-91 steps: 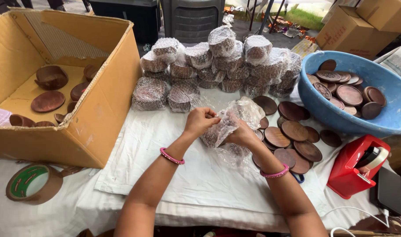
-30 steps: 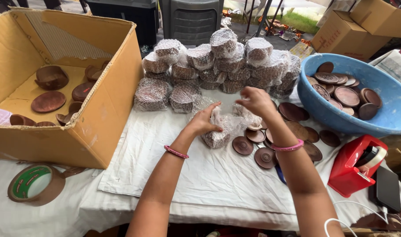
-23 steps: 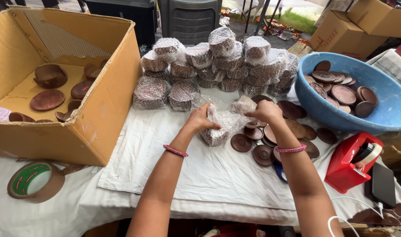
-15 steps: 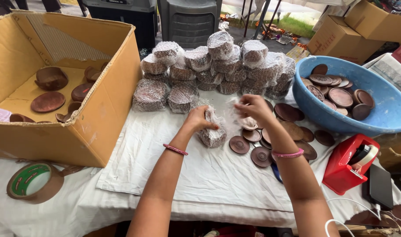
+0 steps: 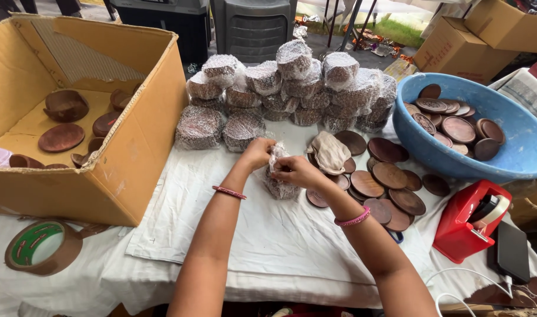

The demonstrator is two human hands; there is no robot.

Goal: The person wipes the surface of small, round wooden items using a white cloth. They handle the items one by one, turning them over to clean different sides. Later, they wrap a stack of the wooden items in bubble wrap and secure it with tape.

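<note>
1. A white cloth (image 5: 233, 235) covers the table, with a cardboard box (image 5: 133, 141) at 9 o'clock.
2. Both forearms reach toward 12 o'clock.
3. Left hand (image 5: 258, 152) and right hand (image 5: 296, 171) pinch the plastic-wrapped bundle (image 5: 278, 186) standing at centre.

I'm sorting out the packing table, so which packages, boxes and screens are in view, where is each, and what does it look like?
Wrapped bundle: between left hand and right hand, clear film over brown discs.
Wrapped stacks: piled behind, silvery film.
Open carton: left, tan cardboard, brown dishes inside.
Closed cartons: top right, tan.
Phone: right edge, dark slab, screen off.
Tape dispenser: beside it, red.
</note>
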